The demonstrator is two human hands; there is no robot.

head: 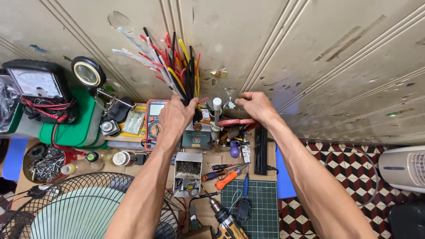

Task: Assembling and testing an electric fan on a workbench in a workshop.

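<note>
- Reaching up and away to the back of the tabletop (pixel 212 163), against a scuffed metal wall (pixel 310 53).
- Left hand (pixel 176 118) closed around the foot of a tubing bundle (pixel 175 62); gripped low, likely to keep the loose strands gathered while fanning free above.
- Bundle made of thin strands in red, black, yellow and clear-white, splayed upward and leftward over the wall, ends uneven, some bent.
- Right hand (pixel 254 106) curled, fingers down on a small dark piece beside a red strip (pixel 234 121); whether pinched or merely touched cannot be told.
- Between both hands, a white-capped post (pixel 216 110) standing upright, just behind a small green box (pixel 196 137).
- Left of the left hand, an orange multimeter (pixel 155 117) lying flat, screen up, within easy reach.
- Farther left, an analog meter (pixel 37 86) with red leads propped on a green case (pixel 71 124); a round magnifier (pixel 88 73) raised on its arm above.
- Nearer, below the hands: an open metal box (pixel 188 172) of small bits, screwdrivers (pixel 223 175) laid loosely side by side, a green cutting mat (pixel 256 203), a drill (pixel 226 221) resting at the mat's corner.
- Lower left, a fan grille (pixel 79 208) lying flat; a round tin of screws (pixel 44 163) beside.
- Right side, patterned floor (pixel 349 177) and a white appliance (pixel 405 168), well apart from the hands.
</note>
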